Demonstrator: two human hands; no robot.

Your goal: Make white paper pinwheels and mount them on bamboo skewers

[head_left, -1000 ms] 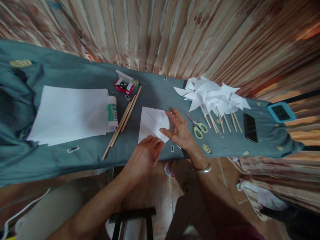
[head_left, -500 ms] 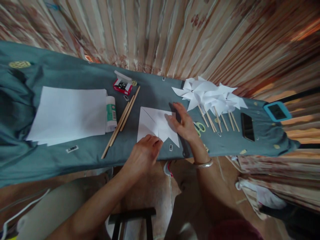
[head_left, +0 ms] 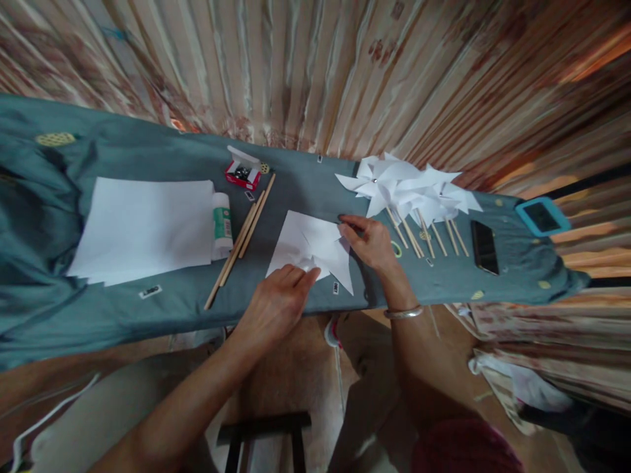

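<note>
A white paper square [head_left: 305,230] with cuts running in from its corners lies on the cloth-covered table in front of me. My left hand [head_left: 283,292] is closed at its near edge, pinching a paper flap that is bent in toward the middle. At the upper right corner my right hand [head_left: 369,242] has thumb and forefinger closed on the paper. One pointed flap sticks out toward the near right. Green-handled scissors [head_left: 396,249] lie beside my right hand, mostly hidden behind it.
Left of the square lie wooden sticks [head_left: 241,230], a glue stick [head_left: 222,223] and a stack of white paper [head_left: 148,226]. A red box of pins [head_left: 242,175] stands open behind. Paper pinwheels [head_left: 409,187], a phone [head_left: 485,247] and a blue-framed device [head_left: 543,217] lie right.
My left hand has folded a flap inward toward the paper's middle. My right hand's spread fingers have closed at the upper right corner. The square has turned slightly.
</note>
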